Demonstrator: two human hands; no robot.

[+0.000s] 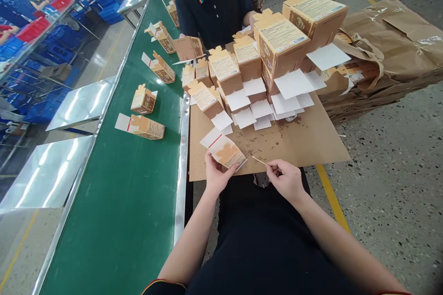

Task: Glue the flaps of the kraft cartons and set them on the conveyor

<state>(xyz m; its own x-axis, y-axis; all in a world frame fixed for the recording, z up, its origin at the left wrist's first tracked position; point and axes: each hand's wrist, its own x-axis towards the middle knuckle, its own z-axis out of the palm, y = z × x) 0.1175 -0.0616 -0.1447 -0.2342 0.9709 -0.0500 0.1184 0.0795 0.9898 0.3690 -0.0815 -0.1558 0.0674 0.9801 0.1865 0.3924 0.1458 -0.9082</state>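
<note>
My left hand grips a small brown and white box with a white flap and a red line, over the front edge of the cardboard sheet. To its right, my right hand pinches a thin stick with a pale tip that points toward the box. Beyond both hands, stacked brown boxes with white flaps stand on the cardboard.
On the left runs a green conveyor belt carrying several open boxes. A metal rail separates it from the cardboard. Another person sits across. Brown paper-wrapped stacks lie at the right.
</note>
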